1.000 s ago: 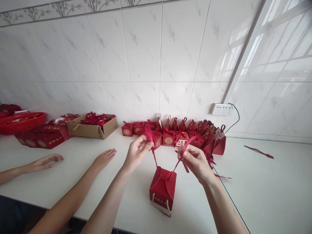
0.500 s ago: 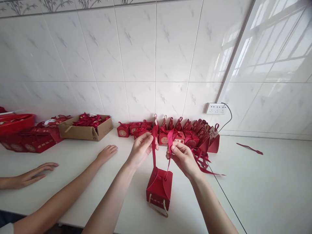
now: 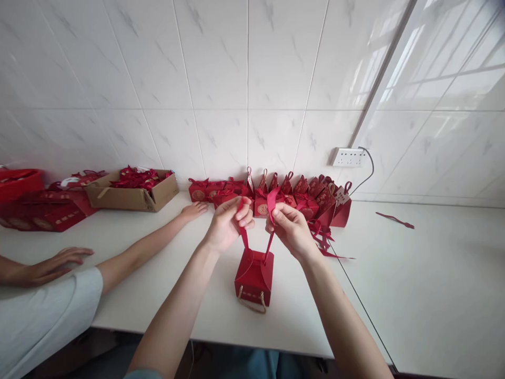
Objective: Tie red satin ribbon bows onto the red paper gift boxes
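Note:
A small red gift box (image 3: 254,279) with a rope handle on its near side stands on the white table in front of me. Red ribbon (image 3: 270,243) runs up from its top in two ends. My left hand (image 3: 231,223) is closed on one end, and my right hand (image 3: 290,226) pinches the other, with its tip sticking up above the fingers. Both hands are above the box, a short way apart. Behind them stand several finished-looking red boxes (image 3: 199,192), some with bows and others pointed with loops on top.
Loose red ribbons (image 3: 323,237) lie right of my hands, and a single strip (image 3: 394,219) farther right. A cardboard box (image 3: 126,200) of red ribbon pieces stands at left, beside more red boxes (image 3: 51,213). A co-worker's arm (image 3: 145,242) reaches along the table. A power strip (image 3: 349,157) hangs on the wall.
My view has tilted downward. My left fingers have curled further round their ribbon end. The co-worker's arm has reached farther forward and right, toward the row of boxes.

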The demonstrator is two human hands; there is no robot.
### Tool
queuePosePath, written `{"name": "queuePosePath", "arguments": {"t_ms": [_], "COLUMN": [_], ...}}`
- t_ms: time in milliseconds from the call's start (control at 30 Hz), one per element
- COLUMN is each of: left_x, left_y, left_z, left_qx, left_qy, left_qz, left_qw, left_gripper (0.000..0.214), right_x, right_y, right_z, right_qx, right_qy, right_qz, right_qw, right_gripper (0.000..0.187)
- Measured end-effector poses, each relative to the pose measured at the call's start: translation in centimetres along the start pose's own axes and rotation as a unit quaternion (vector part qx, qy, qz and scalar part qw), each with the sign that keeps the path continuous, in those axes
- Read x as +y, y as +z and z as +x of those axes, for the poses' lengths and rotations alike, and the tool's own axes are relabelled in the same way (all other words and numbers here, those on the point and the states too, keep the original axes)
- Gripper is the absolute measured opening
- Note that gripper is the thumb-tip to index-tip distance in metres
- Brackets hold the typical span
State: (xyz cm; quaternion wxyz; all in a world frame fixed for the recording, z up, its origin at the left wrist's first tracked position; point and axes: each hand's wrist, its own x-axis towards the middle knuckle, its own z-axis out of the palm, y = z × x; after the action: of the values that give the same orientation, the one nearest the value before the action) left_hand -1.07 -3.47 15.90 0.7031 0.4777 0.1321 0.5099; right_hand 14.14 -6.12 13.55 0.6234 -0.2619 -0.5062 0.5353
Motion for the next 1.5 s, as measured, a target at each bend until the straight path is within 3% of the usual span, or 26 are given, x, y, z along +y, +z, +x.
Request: {"name": "queuePosePath", "arguments": {"t_ms": [133, 300, 400, 467, 533, 600, 700, 800, 933, 1067, 1200, 1367, 1500], "left_x": [1.1, 2.2, 2.1, 1.5, 0.5, -0.8, -2.8, -4.2, -5.3, -5.8, -5.8, -5.2, -5.1], "left_y": [-1.4, -5.8, -8.6, -9.7, -10.2, -10.0, -9.1, -8.3, -8.2, -8.7, -8.9, -9.1, -9.6], "left_z": [-0.8, -3.3, -5.0, -6.0, -6.7, -7.0, -7.1, -6.8, -6.6, -6.6, -6.5, -6.4, -6.4], "left_qx": [0.023, 0.033, 0.028, 0.010, -0.011, -0.012, -0.005, -0.038, -0.057, -0.072, -0.097, -0.110, -0.082], "left_qy": [-0.029, -0.074, -0.148, -0.205, -0.230, -0.207, -0.173, -0.205, -0.231, -0.232, -0.313, -0.339, -0.318], "left_qz": [-0.010, 0.072, 0.171, 0.263, 0.363, 0.446, 0.505, 0.517, 0.507, 0.495, 0.403, 0.382, 0.315], "left_qw": [0.999, 0.994, 0.974, 0.943, 0.903, 0.871, 0.845, 0.830, 0.828, 0.834, 0.855, 0.853, 0.890], "left_gripper": [0.010, 0.018, 0.023, 0.029, 0.031, 0.028, 0.027, 0.030, 0.029, 0.030, 0.033, 0.038, 0.037], "right_x": [-0.2, -0.9, -0.6, 0.0, 0.9, 2.0, 3.6, 4.7, 5.1, 5.3, 5.5, 5.3, 4.7], "right_y": [-1.1, -3.5, -5.4, -6.4, -7.0, -7.0, -6.3, -5.5, -5.2, -5.4, -5.8, -6.5, -6.5], "right_z": [-0.7, -3.5, -5.6, -6.9, -7.8, -8.3, -8.4, -8.3, -8.4, -8.4, -8.3, -8.5, -8.6], "right_qx": [0.019, 0.030, 0.011, -0.021, -0.056, -0.062, -0.022, -0.023, -0.045, -0.055, -0.034, -0.041, -0.046], "right_qy": [-0.006, 0.006, 0.057, 0.128, 0.207, 0.251, 0.217, 0.196, 0.228, 0.264, 0.277, 0.325, 0.343], "right_qz": [0.000, 0.013, -0.015, -0.079, -0.176, -0.283, -0.408, -0.437, -0.395, -0.284, -0.207, -0.210, -0.237], "right_qw": [1.000, 0.999, 0.998, 0.988, 0.961, 0.924, 0.887, 0.878, 0.889, 0.920, 0.938, 0.921, 0.908], "right_gripper": [0.026, 0.023, 0.026, 0.035, 0.043, 0.047, 0.044, 0.038, 0.033, 0.036, 0.040, 0.045, 0.047]}}
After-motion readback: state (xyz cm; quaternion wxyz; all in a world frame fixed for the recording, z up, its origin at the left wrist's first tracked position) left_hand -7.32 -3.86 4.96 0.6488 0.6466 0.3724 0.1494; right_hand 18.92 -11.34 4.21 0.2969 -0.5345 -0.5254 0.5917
